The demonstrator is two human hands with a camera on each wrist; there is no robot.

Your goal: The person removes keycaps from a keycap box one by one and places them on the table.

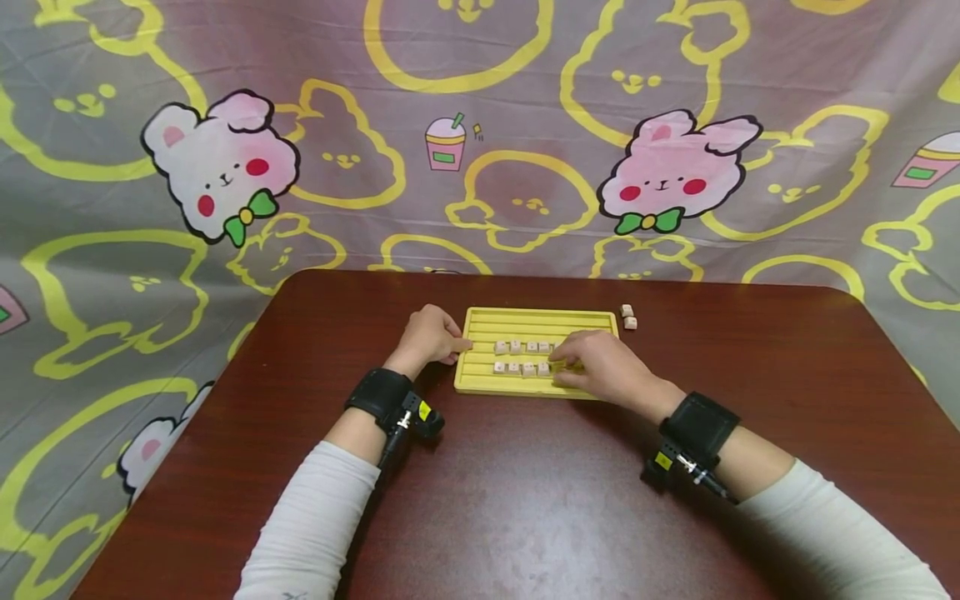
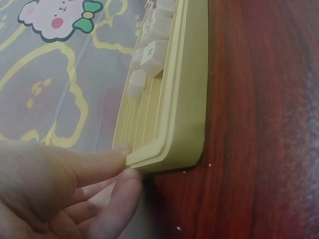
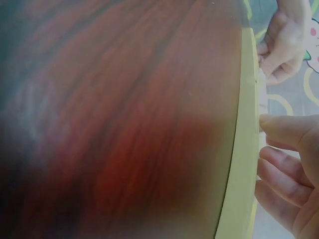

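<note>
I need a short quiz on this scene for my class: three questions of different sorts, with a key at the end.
1. Multiple choice. What does the left hand pinch?
a) a sleeve
b) the edge of the yellow tray
c) a wrist strap

2. True or false: the two loose white keycaps lie inside the tray.

3. Short answer. In the head view, how many rows do the keycaps in the tray form, and which hand is over the tray's right part?

Key:
1. b
2. False; they lie on the table, just past the tray's right end.
3. Two rows; the right hand.
</note>
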